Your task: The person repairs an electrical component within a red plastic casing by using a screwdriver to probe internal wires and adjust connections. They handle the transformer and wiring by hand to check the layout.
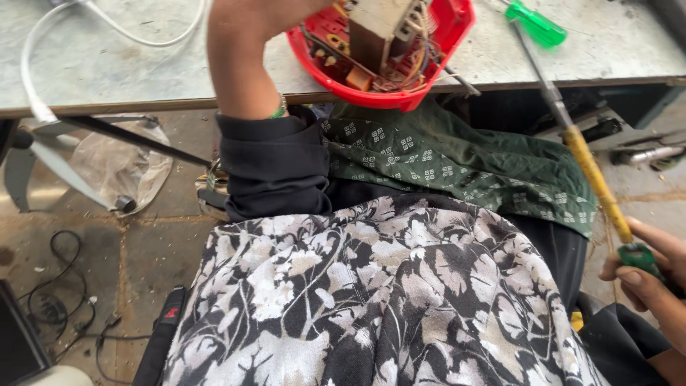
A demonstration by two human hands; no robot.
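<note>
The head camera looks down at a person's lap, covered in black and white flowered cloth (371, 300), with a green patterned cloth (457, 161) higher up.

The right hand (647, 275) is low on the right side. Its fingers (632, 279) are wrapped tight around the green handle end of a long thin tool with a yellow middle and a grey metal tip (589, 168). The tool is long and slanted. It runs from the hand up and to the left, toward the grey counter (107, 64).

The left arm reaches up to a round red plastic case with wires and a brown metal block inside (389, 50). The case sits at the counter's near edge, partly over it. The left hand is out of the picture, so I cannot tell if its fingers are open or closed.

The red case lies up and left of the right hand, well apart. The left arm is much nearer to it.

A green-handled screwdriver (536, 25) lies on the counter just right of the case.
</note>
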